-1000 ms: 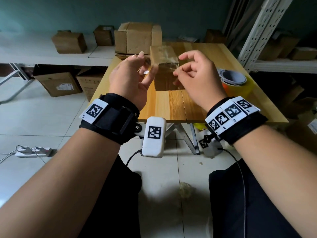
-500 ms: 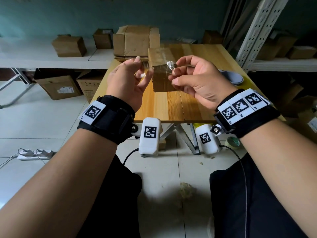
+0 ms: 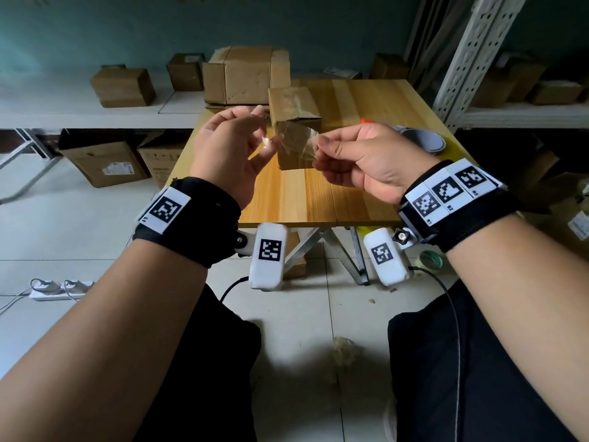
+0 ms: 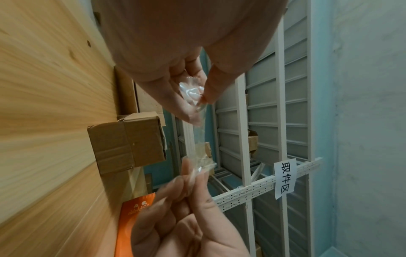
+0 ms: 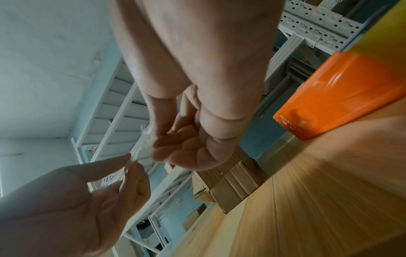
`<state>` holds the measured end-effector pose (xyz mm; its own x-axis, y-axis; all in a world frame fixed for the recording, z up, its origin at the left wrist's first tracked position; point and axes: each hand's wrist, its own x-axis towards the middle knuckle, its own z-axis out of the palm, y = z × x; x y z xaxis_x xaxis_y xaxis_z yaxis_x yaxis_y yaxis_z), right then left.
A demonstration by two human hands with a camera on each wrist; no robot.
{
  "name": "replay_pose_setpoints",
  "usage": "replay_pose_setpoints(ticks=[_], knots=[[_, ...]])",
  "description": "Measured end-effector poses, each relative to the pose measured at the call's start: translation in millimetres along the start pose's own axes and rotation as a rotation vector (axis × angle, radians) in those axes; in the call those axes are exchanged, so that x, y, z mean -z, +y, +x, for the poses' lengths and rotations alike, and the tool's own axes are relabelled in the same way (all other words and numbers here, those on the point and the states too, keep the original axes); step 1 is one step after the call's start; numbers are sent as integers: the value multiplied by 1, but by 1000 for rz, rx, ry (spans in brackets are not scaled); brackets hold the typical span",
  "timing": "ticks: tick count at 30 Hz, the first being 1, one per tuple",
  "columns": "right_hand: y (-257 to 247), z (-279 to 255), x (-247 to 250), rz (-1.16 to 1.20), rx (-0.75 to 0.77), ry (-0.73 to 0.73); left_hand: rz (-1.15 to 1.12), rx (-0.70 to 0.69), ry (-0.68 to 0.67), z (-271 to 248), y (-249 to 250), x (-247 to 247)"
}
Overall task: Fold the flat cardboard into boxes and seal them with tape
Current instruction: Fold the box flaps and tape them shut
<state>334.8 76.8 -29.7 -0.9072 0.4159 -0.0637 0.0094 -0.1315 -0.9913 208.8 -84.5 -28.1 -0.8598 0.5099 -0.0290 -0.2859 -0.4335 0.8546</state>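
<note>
A short strip of clear tape (image 3: 293, 142) hangs stretched between my two hands, crumpled at both ends. My left hand (image 3: 265, 137) pinches its left end and my right hand (image 3: 318, 149) pinches the right end. In the left wrist view the tape strip (image 4: 197, 135) runs free in the air, apart from the box. Just behind the strip, a small folded cardboard box (image 3: 294, 105) stands on the wooden table (image 3: 318, 199), with shiny tape across its top. The same box (image 5: 232, 182) shows beyond my right fingers.
An orange tape dispenser (image 5: 338, 97) and a grey tape roll (image 3: 424, 141) lie on the table's right side. A bigger cardboard box (image 3: 245, 74) stands at the far left edge. White shelves with several boxes flank the table; a metal rack (image 3: 471, 52) rises at the right.
Both hands have drawn back from the box toward me and spread apart. The right hand turned palm-up, and the tape strip now spans the gap in front of the box.
</note>
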Motion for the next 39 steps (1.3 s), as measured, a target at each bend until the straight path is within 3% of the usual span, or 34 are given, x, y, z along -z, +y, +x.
replay_pose_setpoints(ticks=[6,13,19,26,29,35,39], knots=[[0,0,2,-55,28,22,26,-21,10,-3,0,0],[-2,-3,0,-264,209,176,2,-21,111,-5,-4,-3],[-3,-1,-2,-253,278,292,-112,-17,144,-1,-1,-1],[7,4,-14,-242,298,289,-57,14,205,1,-1,2],[6,5,-19,-214,323,309,41,-47,219,0,-3,1],[6,8,-22,-184,393,369,284,-321,229,-3,-12,-2],[6,9,-20,-260,424,403,283,-300,217,-2,-13,-1]])
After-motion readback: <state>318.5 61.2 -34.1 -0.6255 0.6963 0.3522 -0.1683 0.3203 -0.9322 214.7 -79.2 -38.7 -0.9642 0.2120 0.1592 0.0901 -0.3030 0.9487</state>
